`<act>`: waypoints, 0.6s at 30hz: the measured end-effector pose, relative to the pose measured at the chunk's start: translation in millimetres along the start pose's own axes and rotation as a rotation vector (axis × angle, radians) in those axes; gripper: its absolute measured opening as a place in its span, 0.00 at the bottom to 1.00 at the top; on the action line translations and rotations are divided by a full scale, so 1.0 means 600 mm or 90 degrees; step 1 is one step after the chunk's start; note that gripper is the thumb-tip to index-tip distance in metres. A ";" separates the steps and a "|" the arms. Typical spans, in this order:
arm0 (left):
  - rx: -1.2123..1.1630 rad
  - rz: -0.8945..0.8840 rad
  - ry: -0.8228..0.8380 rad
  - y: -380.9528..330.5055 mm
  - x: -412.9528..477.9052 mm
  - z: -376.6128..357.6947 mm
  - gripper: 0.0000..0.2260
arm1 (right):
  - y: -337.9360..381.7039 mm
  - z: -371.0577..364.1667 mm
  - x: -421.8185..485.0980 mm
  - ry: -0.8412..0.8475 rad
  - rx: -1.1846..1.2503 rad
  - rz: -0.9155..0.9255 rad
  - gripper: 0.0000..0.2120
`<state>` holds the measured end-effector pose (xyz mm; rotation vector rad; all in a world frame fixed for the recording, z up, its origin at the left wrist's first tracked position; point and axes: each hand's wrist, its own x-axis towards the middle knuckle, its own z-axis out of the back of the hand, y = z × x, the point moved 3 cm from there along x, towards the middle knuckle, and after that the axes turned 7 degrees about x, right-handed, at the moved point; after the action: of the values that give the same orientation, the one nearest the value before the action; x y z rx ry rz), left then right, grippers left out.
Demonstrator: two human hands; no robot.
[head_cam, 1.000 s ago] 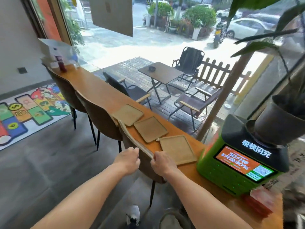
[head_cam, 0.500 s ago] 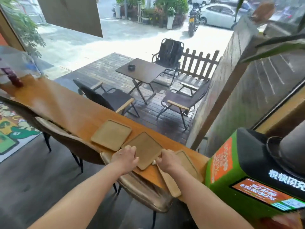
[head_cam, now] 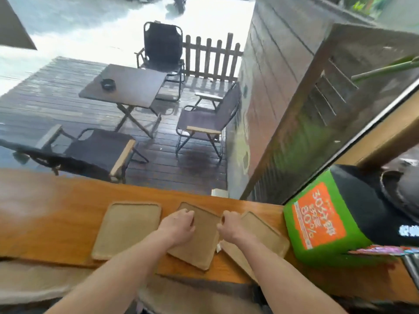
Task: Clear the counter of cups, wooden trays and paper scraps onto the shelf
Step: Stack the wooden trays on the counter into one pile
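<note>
Head view: 3 wooden trays on counter.
Left hand: since 0.5 s ago, slid onto middle tray; fingers curled, grip unclear.
Right hand: closed on right tray edge, 3 o'clock of middle.
Left tray: untouched, 9 o'clock.
Status: pickup starting; shelf unseen.

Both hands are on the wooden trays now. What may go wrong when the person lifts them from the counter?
1. The right tray hangs over the counter's near edge; it may tip off if the right hand slips.
2. A small white paper scrap lies between the right tray and the middle tray; it may fall when they move.
3. The left hand rests on the middle tray; its grip looks loose.
</note>
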<state>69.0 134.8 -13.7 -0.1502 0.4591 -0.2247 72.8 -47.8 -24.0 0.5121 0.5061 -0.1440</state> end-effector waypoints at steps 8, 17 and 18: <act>-0.062 0.035 0.088 0.105 0.081 -0.005 0.10 | 0.012 -0.062 0.002 0.043 0.069 -0.132 0.18; -0.157 0.192 0.092 0.092 0.117 -0.090 0.25 | -0.047 -0.128 0.060 0.133 0.181 -0.266 0.28; -0.160 0.216 0.101 0.093 0.113 -0.102 0.26 | -0.053 -0.139 0.057 0.145 0.190 -0.298 0.30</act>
<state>110.3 165.9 -107.4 -0.2983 0.6611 0.1573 58.6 -33.5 -117.5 0.6992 0.8300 -0.6215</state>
